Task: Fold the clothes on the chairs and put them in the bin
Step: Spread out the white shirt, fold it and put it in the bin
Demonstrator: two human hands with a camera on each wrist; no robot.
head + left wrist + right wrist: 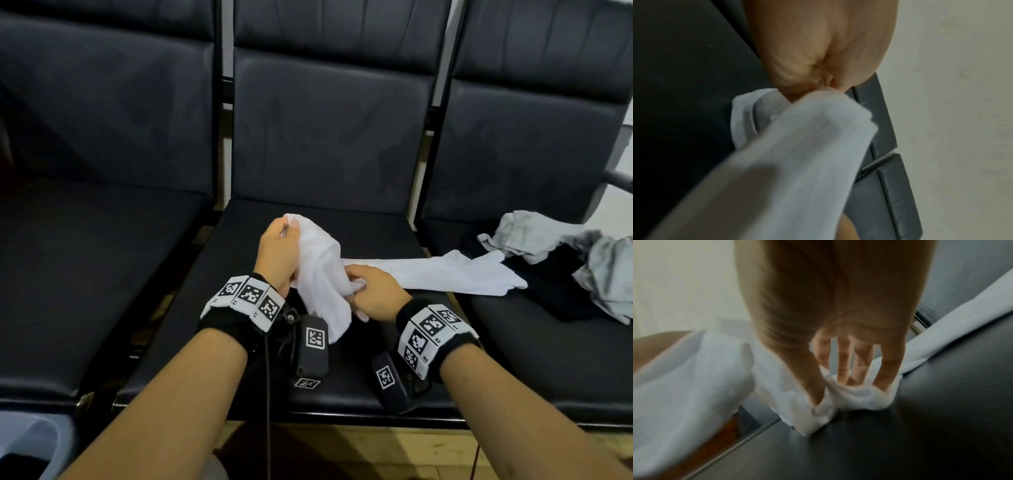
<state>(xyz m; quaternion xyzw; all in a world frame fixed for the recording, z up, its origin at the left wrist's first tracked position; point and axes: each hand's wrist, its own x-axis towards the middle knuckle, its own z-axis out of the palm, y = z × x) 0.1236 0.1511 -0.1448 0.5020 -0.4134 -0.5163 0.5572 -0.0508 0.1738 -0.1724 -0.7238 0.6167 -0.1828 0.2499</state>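
A white garment (320, 270) hangs bunched above the middle black chair seat (346, 373), with a long part (445, 274) trailing right onto the neighbouring seat. My left hand (277, 253) grips its upper end, fingers curled into the cloth (797, 146). My right hand (370, 294) pinches a lower fold of the same garment (849, 394) between thumb and fingers, just over the seat. A grey garment (555, 240) and a black one (548, 284) lie crumpled on the right chair. A pale bin (30, 442) shows at the bottom left corner.
Three black padded chairs stand side by side; the left seat (78, 274) bears nothing. A metal armrest (620, 178) sticks out at the far right. Wooden floor (376, 452) runs below the seats' front edge.
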